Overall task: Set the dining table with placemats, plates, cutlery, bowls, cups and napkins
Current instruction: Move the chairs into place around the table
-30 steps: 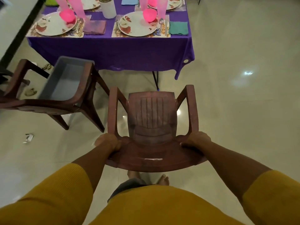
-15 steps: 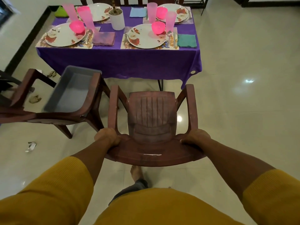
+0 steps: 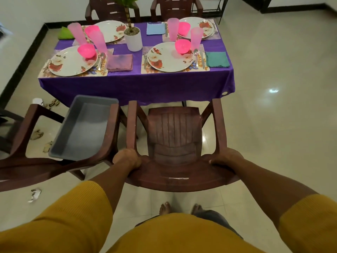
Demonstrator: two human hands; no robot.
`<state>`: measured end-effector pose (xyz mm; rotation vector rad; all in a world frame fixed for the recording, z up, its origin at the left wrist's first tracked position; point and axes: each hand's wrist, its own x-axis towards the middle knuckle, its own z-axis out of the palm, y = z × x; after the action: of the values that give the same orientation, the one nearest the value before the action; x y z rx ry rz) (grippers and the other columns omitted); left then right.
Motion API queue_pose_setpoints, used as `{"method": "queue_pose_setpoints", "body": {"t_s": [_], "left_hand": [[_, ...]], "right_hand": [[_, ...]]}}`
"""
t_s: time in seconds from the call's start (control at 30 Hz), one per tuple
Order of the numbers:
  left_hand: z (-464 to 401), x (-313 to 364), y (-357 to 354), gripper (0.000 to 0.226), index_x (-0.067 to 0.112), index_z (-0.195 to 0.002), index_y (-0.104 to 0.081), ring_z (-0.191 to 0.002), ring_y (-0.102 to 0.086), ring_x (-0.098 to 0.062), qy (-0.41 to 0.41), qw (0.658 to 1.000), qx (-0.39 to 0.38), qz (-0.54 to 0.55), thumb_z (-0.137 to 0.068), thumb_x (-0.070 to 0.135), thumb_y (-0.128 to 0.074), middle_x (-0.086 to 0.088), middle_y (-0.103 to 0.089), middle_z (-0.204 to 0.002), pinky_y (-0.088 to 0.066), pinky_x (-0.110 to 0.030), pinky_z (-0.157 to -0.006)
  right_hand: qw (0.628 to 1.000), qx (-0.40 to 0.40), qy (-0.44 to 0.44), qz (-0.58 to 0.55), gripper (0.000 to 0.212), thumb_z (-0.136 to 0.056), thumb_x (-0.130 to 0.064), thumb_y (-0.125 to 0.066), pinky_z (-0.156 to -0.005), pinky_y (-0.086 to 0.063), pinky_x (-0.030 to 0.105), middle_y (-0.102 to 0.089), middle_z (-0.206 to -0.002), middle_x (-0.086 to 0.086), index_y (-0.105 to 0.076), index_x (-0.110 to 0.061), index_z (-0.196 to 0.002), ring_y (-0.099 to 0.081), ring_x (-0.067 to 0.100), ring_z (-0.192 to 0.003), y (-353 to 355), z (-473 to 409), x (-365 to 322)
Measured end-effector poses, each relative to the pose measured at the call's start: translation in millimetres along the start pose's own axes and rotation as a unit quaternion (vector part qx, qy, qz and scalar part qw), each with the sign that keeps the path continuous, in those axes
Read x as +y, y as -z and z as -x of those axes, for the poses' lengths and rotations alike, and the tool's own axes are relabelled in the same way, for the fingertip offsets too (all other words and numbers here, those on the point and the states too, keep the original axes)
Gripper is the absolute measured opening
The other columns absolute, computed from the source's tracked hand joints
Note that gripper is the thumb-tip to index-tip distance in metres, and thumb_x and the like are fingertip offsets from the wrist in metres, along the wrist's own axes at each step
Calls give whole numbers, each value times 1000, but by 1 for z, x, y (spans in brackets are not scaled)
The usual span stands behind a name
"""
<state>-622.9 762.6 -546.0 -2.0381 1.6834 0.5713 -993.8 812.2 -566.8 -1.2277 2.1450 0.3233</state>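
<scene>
I see four full place settings on the worktop [image 3: 135, 84]; my left hand [image 3: 126, 158] and right hand [image 3: 225, 157] grip a chair [image 3: 175, 136], likely the last step.

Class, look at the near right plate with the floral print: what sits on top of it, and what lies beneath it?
On the plate sits a pink bowl. Beneath it lies a floral placemat, only its edges showing; its middle is covered.
</scene>
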Motion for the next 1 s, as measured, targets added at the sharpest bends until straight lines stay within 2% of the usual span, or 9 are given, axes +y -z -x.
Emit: {"method": "queue_pose_setpoints", "body": {"t_s": [0.23, 0.4, 0.53, 0.63, 0.73, 0.77, 0.83, 0.9, 1.0], "left_hand": [[-19, 0, -1, 48, 11, -133, -64, -111, -68, -31, 7, 1000, -18, 15, -100, 46, -57, -11, -67, -124, -59, -43, -96], [-26, 4, -7, 50, 12, -135, -63, -106, -69, -30, 7, 1000, -20, 1, -100, 48, -57, -10, -67, -120, -60, -39, -88], [-12, 19, -4, 32, 20, -116, -66, -107, -69, -25, -132, 983, 42, -119, -106, 46, -49, -5, -70, -120, -56, -38, -94], [6, 28, 2, 51, 25, -116, -67, -101, -67, -15, -257, 964, -64, -20, -98, 67, -45, 2, -70, -114, -56, -39, -95], [45, 36, 3, 67, 34, -120, -68, -93, -65, -6, -372, 913, -156, 68, -88, 86, -41, 11, -69, -108, -58, -35, -85], [58, 36, 0, 70, 35, -120, -67, -90, -64, -5, -406, 899, -151, 70, -84, 89, -43, 13, -69, -105, -58, -34, -81], [79, 35, -11, 74, 37, -124, -62, -90, -64, -6, -450, 890, -69, 9, -77, 92, -49, 14, -69, -106, -57, -35, -77], [83, 34, -28, 66, 36, -129, -59, -98, -66, -12, -460, 885, 41, -60, -78, 77, -59, 12, -70, -113, -56, -35, -81], [82, 39, -37, 38, 30, -117, -66, -91, -70, -18, -429, 894, 101, -80, -80, 39, -64, 7, -73, -102, -56, -32, -75]], "right_hand": [[1000, -7, -1, 4, 45, -79, -55, -79, -80, -54, 34, -68, -103, 0, -65, -21, -105, -63, 21, -88, 0, -10, -8], [1000, -20, -8, 18, 39, -87, -51, -74, -81, -51, 33, -62, -99, 1, -59, -19, -104, -60, 21, -88, 6, -5, -12], [992, 37, 33, 116, 41, -93, -55, -65, -74, -53, 31, -61, -90, -2, -66, -17, -108, -62, 17, -81, 10, 9, -28], [975, 17, 139, 171, 48, -95, -60, -60, -80, -53, 31, -66, -101, -1, -66, -20, -120, -64, 18, -91, 12, 24, -42], [955, -104, 271, 61, 62, -90, -76, -53, -90, -54, 30, -67, -120, -7, -63, -29, -130, -63, 11, -100, 14, 56, -48], [944, -135, 301, 26, 67, -86, -81, -54, -90, -54, 29, -66, -121, -11, -62, -32, -130, -63, 8, -101, 16, 71, -49], [926, -160, 342, 30, 69, -78, -82, -63, -85, -54, 23, -67, -117, -14, -63, -34, -127, -64, 7, -99, 14, 95, -48], [914, -98, 375, 116, 60, -77, -74, -71, -79, -51, 23, -67, -112, -14, -62, -35, -123, -64, 8, -97, 1, 103, -42], [904, 34, 394, 165, 33, -77, -40, -66, -72, -52, 26, -70, -102, -12, -65, -33, -109, -67, 14, -92, -13, 103, -35]]}}
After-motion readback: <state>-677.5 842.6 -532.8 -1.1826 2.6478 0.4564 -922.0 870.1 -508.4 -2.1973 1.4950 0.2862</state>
